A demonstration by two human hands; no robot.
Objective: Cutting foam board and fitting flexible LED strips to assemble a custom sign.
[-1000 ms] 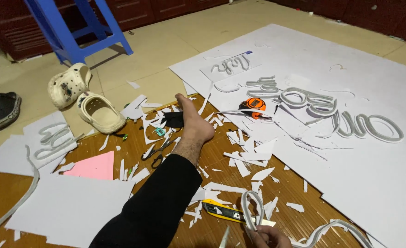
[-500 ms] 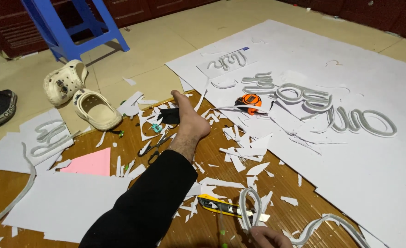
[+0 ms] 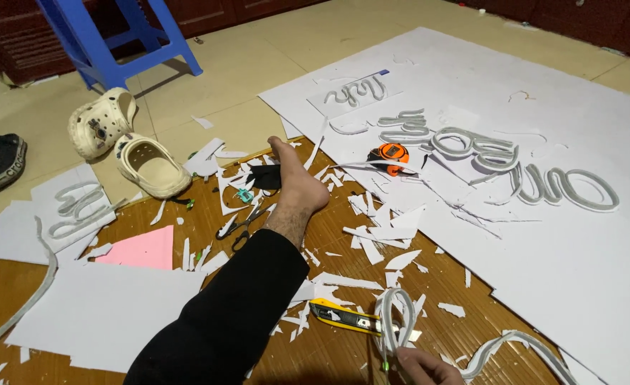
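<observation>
Large white sheet: we see it spread over the right half of the floor, with looping cut-out letters lying on its upper part.
Wooden mat: brown and slatted, it lies beneath the middle of the scene and is littered with white offcuts.
Smaller white sheet: lies flat at lower left, with a pink triangular piece touching its upper edge.
Outstretched leg: in a black trouser leg, it runs up from the bottom edge and ends in a bare foot resting among the offcuts.
Blue stool: stands on the tiles at upper left.
Cream clogs: a pair, just left of the foot, on the tiles.
White foam strip: our worked piece, a curved loop on the mat near the bottom edge, just right of the knife.
Right hand: at the bottom edge, fingers closed on the lower end of the strip; only part of it shows, so we take it for the right.
Left hand: out of view.
Yellow utility knife: lies on the mat, touching the strip's loop.
Scissors: dark, lying beside the ankle.
Orange tape measure: on the big sheet's edge, right of the foot.
</observation>
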